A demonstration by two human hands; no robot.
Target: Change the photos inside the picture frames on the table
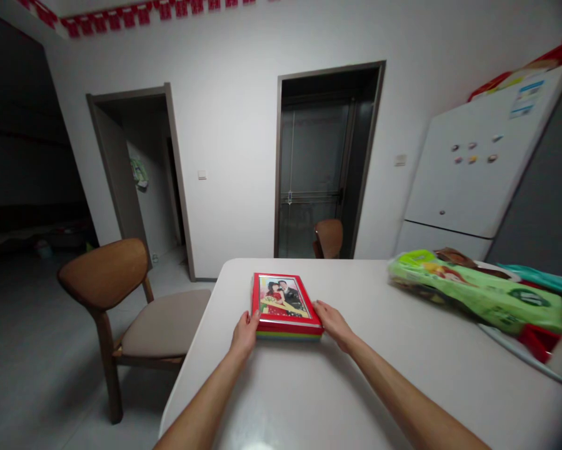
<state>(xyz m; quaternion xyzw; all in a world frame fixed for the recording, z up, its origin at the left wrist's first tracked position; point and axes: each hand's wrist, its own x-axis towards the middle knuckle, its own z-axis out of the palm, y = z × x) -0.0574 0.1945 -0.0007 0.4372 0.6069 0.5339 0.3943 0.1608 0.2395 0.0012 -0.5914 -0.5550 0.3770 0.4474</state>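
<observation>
A red picture frame [287, 326] with a photo of two people lies flat near the far left corner of the white table. Under it show yellow-green and bluish layers; what these are I cannot tell, but together they look like one stack. At its left front corner my left hand [244, 334] grips the side, thumb against the top edge. The opposite side is held by my right hand [331, 320], its fingers along the right edge. Both hands are closed on the stack, with some fingertips hidden by it.
On the table's [365, 375] right lie a green plastic package [477, 290], a teal item [543, 279] and a red object [538, 340] on a plate-like rim. A wooden chair [107, 275] stands left of the table, another chair [330, 237] behind it. A white fridge [477, 181] stands at right.
</observation>
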